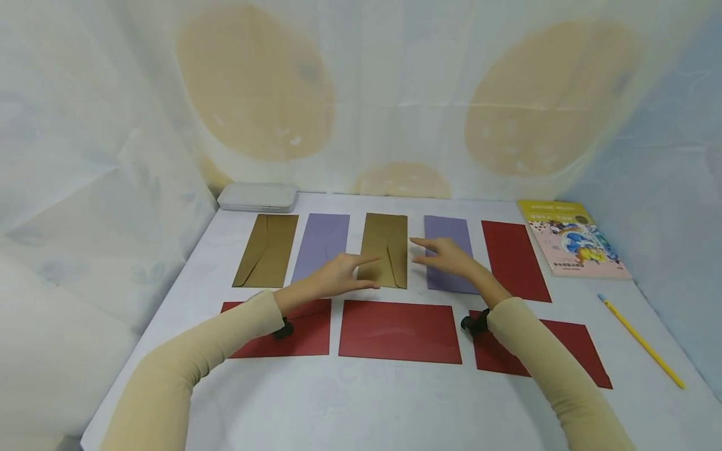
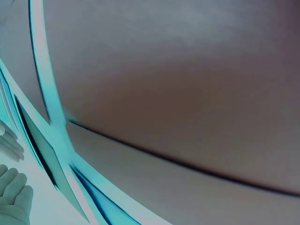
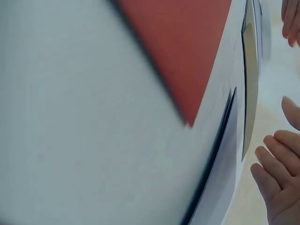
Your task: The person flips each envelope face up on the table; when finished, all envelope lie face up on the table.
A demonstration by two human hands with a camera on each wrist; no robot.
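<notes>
- Left hand point(image 1: 338, 275), fingers loosely spread and gripping nothing, hovers at the lower left edge of the middle gold envelope point(image 1: 385, 249).
- Right hand point(image 1: 448, 258), also open and empty, hovers just right of that envelope, over the purple envelope point(image 1: 448, 254).
- The gold envelope lies between both hands.
- A red envelope point(image 1: 399, 331) lies nearer the person; bare table point(image 1: 350, 401) lies beyond it.

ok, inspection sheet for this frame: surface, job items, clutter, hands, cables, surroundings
Surface: white table, flat.
Job's things: back row of two gold envelopes, middle one between the hands, two purple, one red; front row of three red envelopes.
Clutter: book, yellow pencil, white case.
Hands: left hand and right hand open, fingers extended, either side of the middle gold envelope; contact unclear.
Cables: nothing seen.
Surroundings: white patterned cloth backdrop and sides.
</notes>
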